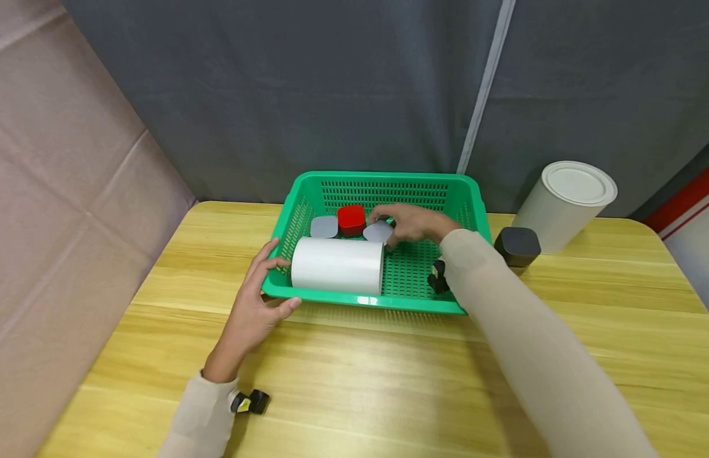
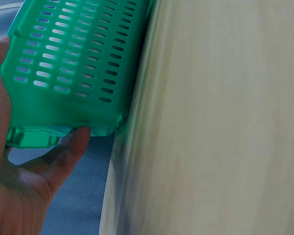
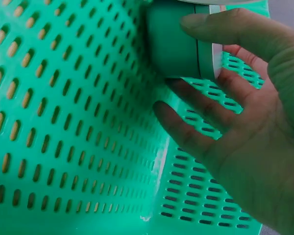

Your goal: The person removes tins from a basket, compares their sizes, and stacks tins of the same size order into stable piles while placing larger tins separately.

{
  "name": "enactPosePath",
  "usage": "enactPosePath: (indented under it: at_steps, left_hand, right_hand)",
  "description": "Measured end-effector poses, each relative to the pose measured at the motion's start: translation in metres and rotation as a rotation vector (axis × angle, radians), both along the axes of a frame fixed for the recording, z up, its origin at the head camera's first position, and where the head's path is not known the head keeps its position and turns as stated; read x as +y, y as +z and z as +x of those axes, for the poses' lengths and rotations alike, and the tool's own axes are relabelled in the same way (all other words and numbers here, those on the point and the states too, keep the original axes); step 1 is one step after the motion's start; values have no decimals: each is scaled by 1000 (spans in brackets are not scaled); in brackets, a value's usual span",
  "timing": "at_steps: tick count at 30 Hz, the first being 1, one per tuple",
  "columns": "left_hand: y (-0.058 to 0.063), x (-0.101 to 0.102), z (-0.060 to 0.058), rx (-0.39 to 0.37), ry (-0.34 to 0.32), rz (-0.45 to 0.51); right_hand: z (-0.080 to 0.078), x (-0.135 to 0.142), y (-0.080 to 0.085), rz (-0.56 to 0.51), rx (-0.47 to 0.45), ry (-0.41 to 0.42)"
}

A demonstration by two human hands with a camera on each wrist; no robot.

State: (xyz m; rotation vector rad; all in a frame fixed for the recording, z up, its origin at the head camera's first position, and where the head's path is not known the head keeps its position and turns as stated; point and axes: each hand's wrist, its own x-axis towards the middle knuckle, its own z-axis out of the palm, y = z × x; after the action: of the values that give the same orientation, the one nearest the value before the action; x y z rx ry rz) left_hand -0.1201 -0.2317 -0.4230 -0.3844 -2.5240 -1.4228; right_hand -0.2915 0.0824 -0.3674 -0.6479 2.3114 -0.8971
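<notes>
A green plastic basket (image 1: 411, 305) with slotted walls stands on the wooden table. My left hand (image 1: 255, 318) grips its left front corner, fingers over the rim and thumb at the front edge. Inside the basket, my right hand (image 1: 414, 222) holds a small jar with a grey lid (image 1: 378, 231); in the right wrist view the thumb presses the jar's side (image 3: 174, 41) and fingers reach round beneath. Left of that jar are a red-lidded container (image 1: 351, 219) and another grey-lidded one (image 1: 323, 226). A large white cylinder (image 1: 337, 266) lies on its side along the basket's front wall.
Right of the basket stand a dark-lidded jar (image 1: 517, 245) and a tall white canister (image 1: 566, 203) with a lid. Grey cloth (image 1: 308, 95) hangs behind the table (image 1: 354, 394), and a pale padded wall (image 1: 62, 210) rises at the left.
</notes>
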Motion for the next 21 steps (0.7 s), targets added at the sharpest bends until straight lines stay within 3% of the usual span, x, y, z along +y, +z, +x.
enactPosePath:
  at_steps: [9, 21]
  left_hand:
    - [0, 0, -1, 0, -3, -5]
    - [-1, -1, -2, 9, -9, 3]
  right_hand:
    - [1, 8, 11, -34, 34, -39]
    - [15, 25, 47, -120, 166, -69]
